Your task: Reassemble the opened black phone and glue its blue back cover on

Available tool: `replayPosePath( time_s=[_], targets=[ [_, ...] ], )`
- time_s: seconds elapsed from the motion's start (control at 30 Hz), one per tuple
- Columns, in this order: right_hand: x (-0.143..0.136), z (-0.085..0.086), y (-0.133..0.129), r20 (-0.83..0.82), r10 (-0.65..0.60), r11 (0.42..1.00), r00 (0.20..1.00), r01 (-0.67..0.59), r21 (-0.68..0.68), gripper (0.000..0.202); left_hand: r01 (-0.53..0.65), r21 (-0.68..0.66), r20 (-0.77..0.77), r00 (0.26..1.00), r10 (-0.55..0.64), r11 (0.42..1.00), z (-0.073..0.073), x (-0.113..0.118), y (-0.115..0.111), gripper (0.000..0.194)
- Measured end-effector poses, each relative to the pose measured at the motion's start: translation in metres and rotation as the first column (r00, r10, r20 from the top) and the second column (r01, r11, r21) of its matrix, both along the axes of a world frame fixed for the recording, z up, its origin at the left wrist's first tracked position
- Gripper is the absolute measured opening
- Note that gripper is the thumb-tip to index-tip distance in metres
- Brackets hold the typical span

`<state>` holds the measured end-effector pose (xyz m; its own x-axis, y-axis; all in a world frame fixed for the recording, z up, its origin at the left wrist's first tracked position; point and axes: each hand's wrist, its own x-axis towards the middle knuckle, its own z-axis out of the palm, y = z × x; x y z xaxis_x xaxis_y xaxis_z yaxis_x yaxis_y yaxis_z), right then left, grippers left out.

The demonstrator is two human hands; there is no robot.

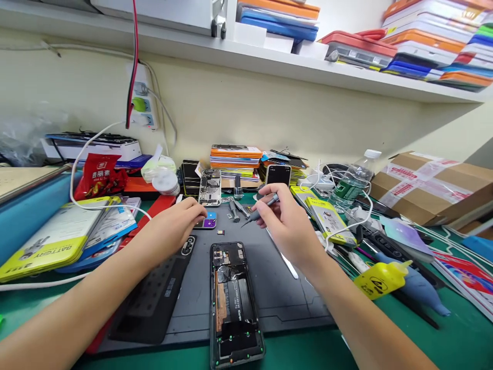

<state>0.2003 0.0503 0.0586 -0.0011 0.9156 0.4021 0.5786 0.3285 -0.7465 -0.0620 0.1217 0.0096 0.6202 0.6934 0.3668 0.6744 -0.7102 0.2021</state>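
My right hand (281,213) grips a slim grey screwdriver (262,211), its thin tip pointing down and left above the mat. With fingertips pressed together, my left hand (183,218) is over a small case with blue and purple sections (210,221); whatever its fingers hold is hidden. Below the hands lies an opened phone (233,303), its battery and inner parts exposed. A detached black back cover (154,298) rests to its left, partly under my left forearm. A small SIM tray (221,232) sits on the mat between the hands.
The dark grey work mat (285,308) covers the bench. A disassembled phone (210,187) leans behind it. At right are a water bottle (354,180), a yellow dispenser bottle (381,280) and a cardboard box (427,190). Battery packages (57,236) crowd the left.
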Motion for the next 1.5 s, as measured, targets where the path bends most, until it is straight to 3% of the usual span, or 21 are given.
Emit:
replayPosePath(
  time_s=[0.17,0.4,0.67,0.97,1.2,1.33,1.5],
  targets=[
    [0.007,0.007,0.000,0.185,-0.038,0.996,0.982,0.051,-0.069,0.014,-0.020,-0.046,-0.035,0.999,0.018,0.999,-0.007,0.000,0.012,0.036],
    [0.002,0.004,-0.002,0.306,0.049,0.991,0.951,-0.007,-0.137,0.012,-0.016,-0.050,-0.140,0.990,0.009,0.999,-0.013,0.004,0.017,0.040],
    [-0.003,0.001,-0.004,0.345,0.115,0.985,0.931,-0.063,-0.159,0.014,-0.013,-0.050,-0.168,0.986,0.004,0.999,-0.011,0.004,0.017,0.034],
    [-0.004,-0.001,-0.005,0.418,0.143,0.985,0.897,-0.089,-0.145,0.016,-0.050,0.048,-0.218,0.974,0.060,0.998,-0.007,0.015,0.008,0.031],
    [-0.004,0.009,-0.011,0.477,0.286,0.957,0.831,-0.222,-0.187,0.023,-0.080,0.077,-0.231,0.968,0.096,0.994,-0.007,0.018,0.006,0.031],
    [-0.002,0.014,-0.011,0.559,0.260,0.964,0.787,-0.184,-0.190,0.016,-0.105,0.075,-0.223,0.968,0.119,0.992,-0.008,0.018,0.006,0.032],
    [-0.001,0.016,-0.009,0.588,0.198,0.980,0.784,-0.158,-0.119,0.022,-0.140,0.063,-0.193,0.970,0.150,0.988,-0.009,0.017,0.005,0.030]
  ],
)
